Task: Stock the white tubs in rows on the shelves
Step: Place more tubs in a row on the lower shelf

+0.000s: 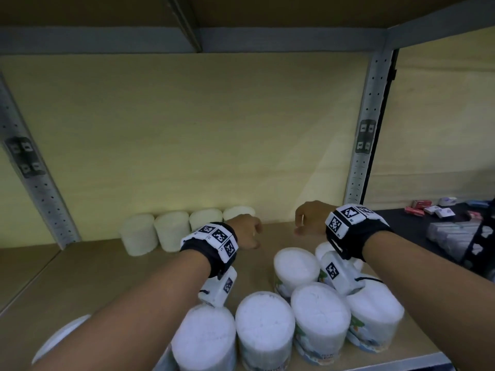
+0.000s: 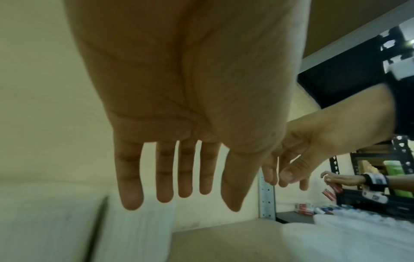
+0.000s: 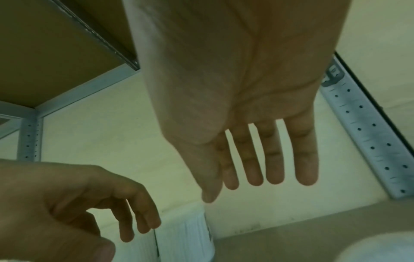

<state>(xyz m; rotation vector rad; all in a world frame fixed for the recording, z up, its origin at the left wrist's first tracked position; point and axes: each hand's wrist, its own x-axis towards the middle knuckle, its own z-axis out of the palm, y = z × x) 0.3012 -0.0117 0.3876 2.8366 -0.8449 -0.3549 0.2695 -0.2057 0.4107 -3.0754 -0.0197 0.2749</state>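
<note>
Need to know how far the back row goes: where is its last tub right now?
In the head view, the last tub stands at the row's right end against the back wall, just behind the left hand.

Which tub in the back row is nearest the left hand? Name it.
The rightmost tub of the back row: the left hand hovers just in front of it, hiding its lower part, while the other three stand further left.

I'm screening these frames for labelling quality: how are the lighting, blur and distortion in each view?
Head view: dim, wide-angle bending of the shelf posts, back-row tubs soft. Left wrist view: left hand sharp enough, tubs below blurred. Right wrist view: dark, greenish, right hand smeared.
</note>
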